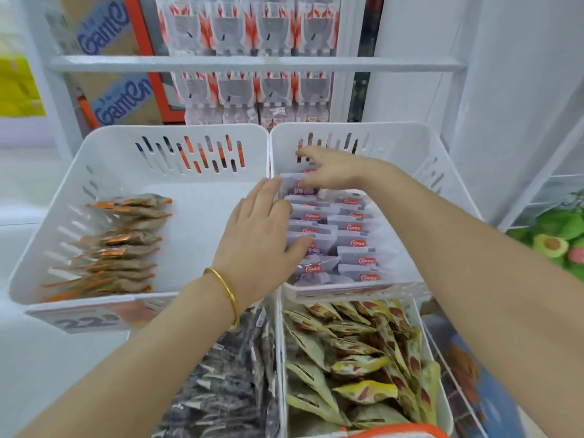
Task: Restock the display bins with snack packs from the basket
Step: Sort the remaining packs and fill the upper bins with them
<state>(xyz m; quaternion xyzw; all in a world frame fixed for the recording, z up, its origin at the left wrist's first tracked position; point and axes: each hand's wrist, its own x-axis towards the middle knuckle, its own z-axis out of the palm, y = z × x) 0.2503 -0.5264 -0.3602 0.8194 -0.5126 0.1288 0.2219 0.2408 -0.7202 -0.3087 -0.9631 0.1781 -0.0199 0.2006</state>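
Note:
Two white display bins stand side by side on the upper tier. The right bin (407, 143) holds two rows of pale purple snack packs (350, 235) with red labels. My left hand (259, 235), a gold bangle on its wrist, lies flat against the left side of those rows, fingers spread. My right hand (328, 169) reaches to the bin's back and presses on the rearmost pack (295, 184). The left bin (202, 213) holds one row of brown and orange packs (117, 245) along its left wall. The orange rim at the bottom edge (398, 433) may be the basket.
Below, a lower tier has a bin of dark purple packs (227, 380) and a bin of yellow-green packs (357, 358). Behind the bins a white shelf rail (252, 63) crosses in front of stacked drink cartons (252, 33). A white pillar (505, 90) stands at the right.

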